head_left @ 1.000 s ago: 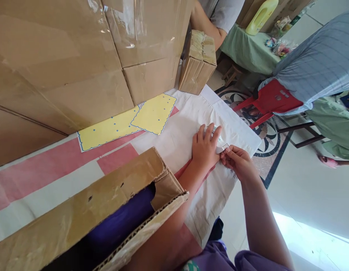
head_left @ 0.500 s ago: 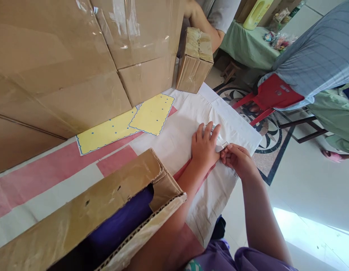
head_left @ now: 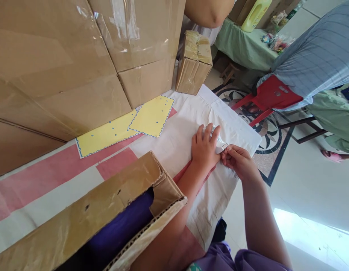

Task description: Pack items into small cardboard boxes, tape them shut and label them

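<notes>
My left hand (head_left: 204,150) rests over a white roll (head_left: 220,145), possibly of labels, near the table's right corner. Its fingers curve over the top and cover much of the roll. My right hand (head_left: 238,159) is closed close beside it, thumb and fingertips pinching a small white tab (head_left: 224,146) at the roll's right side. Two yellow cards (head_left: 152,116) with wavy blue borders lie overlapping further back, apart from both hands. Below my left forearm stands an open carton (head_left: 129,180) with something dark purple inside.
Large taped boxes (head_left: 61,71) form a wall at the back left. A small carton (head_left: 194,64) stands at the far table edge, with another person's arm (head_left: 210,11) behind it. On the right, a person sits on a red chair (head_left: 277,93). Red-and-white cloth (head_left: 118,163) covers the table.
The other person's arm behind the small carton has shifted upward. My hands have stayed nearly still on the roll, and the view has tilted very slightly.
</notes>
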Demonstrator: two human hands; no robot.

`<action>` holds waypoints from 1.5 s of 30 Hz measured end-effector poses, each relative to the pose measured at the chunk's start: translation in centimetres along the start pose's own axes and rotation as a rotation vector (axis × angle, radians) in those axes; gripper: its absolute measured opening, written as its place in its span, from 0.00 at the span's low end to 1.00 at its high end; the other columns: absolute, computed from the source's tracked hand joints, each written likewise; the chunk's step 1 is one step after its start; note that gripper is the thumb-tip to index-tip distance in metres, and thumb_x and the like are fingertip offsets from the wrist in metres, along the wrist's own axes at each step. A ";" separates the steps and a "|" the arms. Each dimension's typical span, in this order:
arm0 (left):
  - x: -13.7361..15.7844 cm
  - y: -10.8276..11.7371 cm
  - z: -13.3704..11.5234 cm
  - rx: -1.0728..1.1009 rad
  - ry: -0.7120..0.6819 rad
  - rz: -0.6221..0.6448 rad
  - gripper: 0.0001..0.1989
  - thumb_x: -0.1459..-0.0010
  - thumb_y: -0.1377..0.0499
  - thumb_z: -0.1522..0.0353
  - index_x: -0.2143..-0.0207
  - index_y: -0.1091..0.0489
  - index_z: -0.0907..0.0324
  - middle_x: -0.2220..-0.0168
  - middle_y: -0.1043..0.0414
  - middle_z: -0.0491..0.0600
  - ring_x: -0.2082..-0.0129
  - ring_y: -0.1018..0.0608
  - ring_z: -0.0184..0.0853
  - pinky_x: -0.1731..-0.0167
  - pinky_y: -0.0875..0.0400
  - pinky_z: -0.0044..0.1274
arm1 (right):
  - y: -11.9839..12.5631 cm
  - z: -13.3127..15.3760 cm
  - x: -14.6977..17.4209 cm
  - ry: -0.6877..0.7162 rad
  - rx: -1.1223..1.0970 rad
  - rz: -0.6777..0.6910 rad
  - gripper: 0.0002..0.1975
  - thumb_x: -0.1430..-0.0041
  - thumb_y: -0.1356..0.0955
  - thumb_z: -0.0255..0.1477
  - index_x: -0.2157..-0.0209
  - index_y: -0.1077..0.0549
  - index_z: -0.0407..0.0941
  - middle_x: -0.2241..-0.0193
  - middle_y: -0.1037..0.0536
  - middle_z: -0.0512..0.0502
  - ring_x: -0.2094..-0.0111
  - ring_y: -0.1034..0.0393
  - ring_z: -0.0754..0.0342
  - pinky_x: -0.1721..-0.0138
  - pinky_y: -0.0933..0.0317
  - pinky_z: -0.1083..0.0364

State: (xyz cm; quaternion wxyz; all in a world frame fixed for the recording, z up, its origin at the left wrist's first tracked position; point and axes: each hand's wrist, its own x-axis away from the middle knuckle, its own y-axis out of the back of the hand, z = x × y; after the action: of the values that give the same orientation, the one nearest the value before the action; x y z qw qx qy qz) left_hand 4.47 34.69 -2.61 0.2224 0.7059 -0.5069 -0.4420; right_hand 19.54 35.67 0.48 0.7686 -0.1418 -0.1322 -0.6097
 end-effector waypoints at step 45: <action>0.1 -0.2 0.0 0.023 -0.003 0.007 0.37 0.39 0.40 0.54 0.32 0.43 0.54 0.30 0.42 0.52 0.31 0.41 0.49 0.39 0.35 0.37 | 0.7 -0.6 -0.2 0.023 0.049 0.045 0.18 0.43 0.25 0.43 0.73 0.28 0.44 0.78 0.26 0.49 0.80 0.33 0.60 0.84 0.49 0.62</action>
State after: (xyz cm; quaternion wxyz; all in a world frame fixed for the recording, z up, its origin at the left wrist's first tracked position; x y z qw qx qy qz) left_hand 4.58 34.74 -2.82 0.2151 0.7058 -0.5149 -0.4364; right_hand 20.16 35.80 -0.16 0.7867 -0.1189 -0.1351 -0.5906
